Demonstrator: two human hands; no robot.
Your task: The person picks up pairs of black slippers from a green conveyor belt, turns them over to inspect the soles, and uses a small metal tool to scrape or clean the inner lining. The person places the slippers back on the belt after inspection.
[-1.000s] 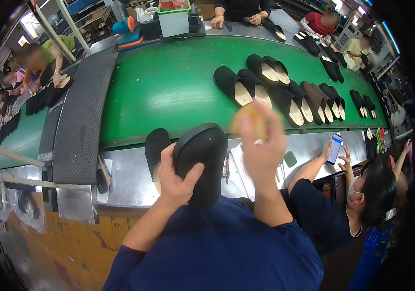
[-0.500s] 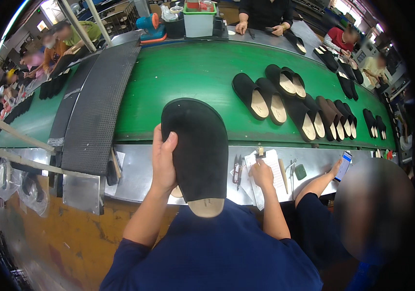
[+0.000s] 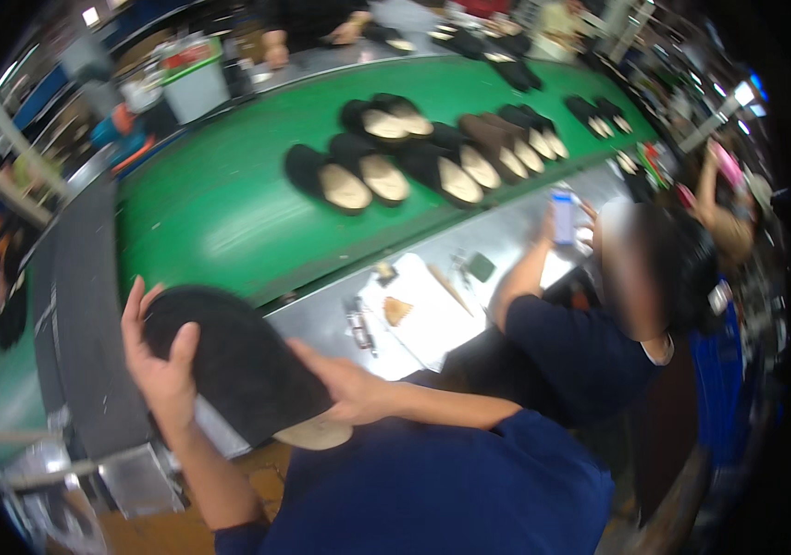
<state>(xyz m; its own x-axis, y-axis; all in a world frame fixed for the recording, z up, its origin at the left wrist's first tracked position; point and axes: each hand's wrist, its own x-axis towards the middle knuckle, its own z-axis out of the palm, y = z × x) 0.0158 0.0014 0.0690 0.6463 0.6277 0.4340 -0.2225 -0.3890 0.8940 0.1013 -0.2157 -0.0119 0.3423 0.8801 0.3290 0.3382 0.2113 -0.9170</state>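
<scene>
A black slip-on clog [image 3: 234, 365] with a beige footbed is held up in front of me, its toe pointing to the far left. My left hand [image 3: 166, 365] grips it by the toe end, the thumb over the upper. Near the heel end, my right hand [image 3: 354, 384] holds the other edge. Motion smears the picture slightly. On the metal ledge beyond my right hand lie white paper sheets [image 3: 432, 319] on a clipboard, with a small tan piece [image 3: 397, 311] on top. Scissors [image 3: 361, 328] lie beside the sheets.
Several black and brown clogs [image 3: 451, 171] stand on the green conveyor belt [image 3: 220, 217]. To my right, a person in navy holds a phone [image 3: 562, 217]. Across the belt are another person's hands [image 3: 349, 28] and a grey bin [image 3: 197, 88]. A dark sloped panel [image 3: 86, 305] borders the left.
My view has swung to the right. My right hand has left the papers and taken hold of the clog, which is now tilted toward the left.
</scene>
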